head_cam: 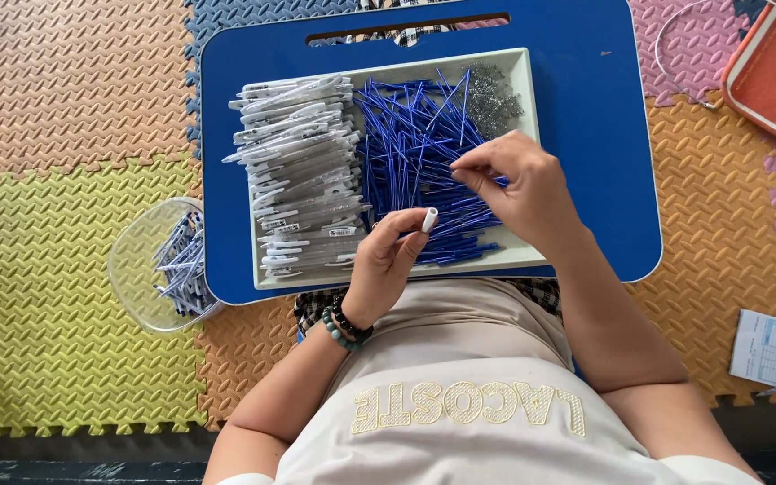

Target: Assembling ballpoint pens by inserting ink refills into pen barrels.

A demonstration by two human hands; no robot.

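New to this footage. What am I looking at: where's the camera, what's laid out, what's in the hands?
There is no machine here: a person works with bare hands. The single picture comes from a camera on their head, looking down over their lap.

A blue lap table sits on coloured foam floor mats. On it a white tray holds a stack of white pen barrels, a pile of blue refills and small metal springs in the far corner. A clear bowl beside the table holds finished pens.

The left hand holds one white pen barrel upright. The right hand pinches among the refills.
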